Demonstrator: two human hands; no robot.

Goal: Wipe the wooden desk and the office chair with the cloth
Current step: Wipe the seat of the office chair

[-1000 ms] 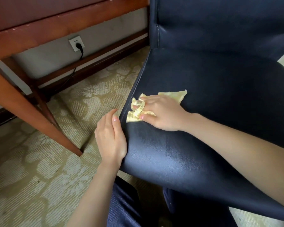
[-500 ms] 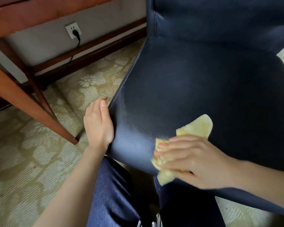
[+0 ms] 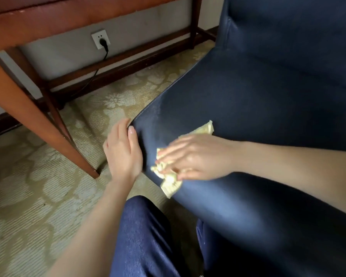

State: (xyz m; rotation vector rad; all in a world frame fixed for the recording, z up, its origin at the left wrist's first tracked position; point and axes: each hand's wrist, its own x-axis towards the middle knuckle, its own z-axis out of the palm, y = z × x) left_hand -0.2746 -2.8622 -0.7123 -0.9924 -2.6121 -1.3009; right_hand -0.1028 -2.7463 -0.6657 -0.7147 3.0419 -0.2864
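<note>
Right fingers (image 3: 172,151) nearly straight, close together, laid flat on the yellow cloth (image 3: 205,128) and pressing it onto the seat; heavy motion blur here, so cannot tell whether the thumb nips a fold; right hand (image 3: 198,156) palm down, forearm entering from the right edge of frame across the seat. Cloth is crumpled, on the front-left part of the office chair (image 3: 258,100) seat, close to its left edge; one corner pokes out past the hand toward the backrest (image 3: 288,27), a second bunch sticks out below the hand toward the front rim. Left fingers (image 3: 121,128) straight and together, lying along the seat's left side; thumb rests on the top edge; left hand (image 3: 122,154) flat against that edge, holding nothing, just beside the cloth but not touching it. Chair is dark blue, smooth leather-like upholstery, dull sheen on the front of the seat. Blue trouser leg (image 3: 144,236) at bottom centre, between the two forearms, under the seat's front rim. Wooden desk (image 3: 28,23) at upper left, reddish brown, scuffed along the lower edge of its apron; its angled leg (image 3: 38,120) lands on the carpet (image 3: 28,196) near the left hand, apart from it. White wall socket (image 3: 99,38) under the desk with a black plug (image 3: 104,44) in it; cable (image 3: 91,77) drops down toward the dark stretcher rail (image 3: 128,54). Carpet is beige with a pale floral pattern.
</note>
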